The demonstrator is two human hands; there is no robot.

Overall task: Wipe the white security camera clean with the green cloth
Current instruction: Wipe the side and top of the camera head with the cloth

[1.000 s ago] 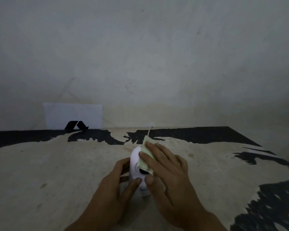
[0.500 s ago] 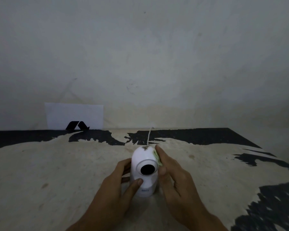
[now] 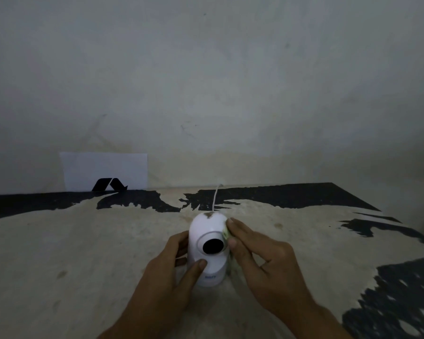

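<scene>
The right hand (image 3: 262, 260) has its fingers pinched on the green cloth (image 3: 227, 234), pressed to the right flank of the white security camera (image 3: 209, 250). The left hand (image 3: 171, 272) grips the camera's other side, upright on the mottled table (image 3: 83, 253). Wiping looks mid-way; the brown smudge (image 3: 209, 214) on top likely needs the cloth next.

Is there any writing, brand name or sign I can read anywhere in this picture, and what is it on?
Small blue print low on the white security camera: a short word, too blurred to read.
Black angular logo, no letters, on the white card leaning against the wall.
Nothing else carries text.
</scene>
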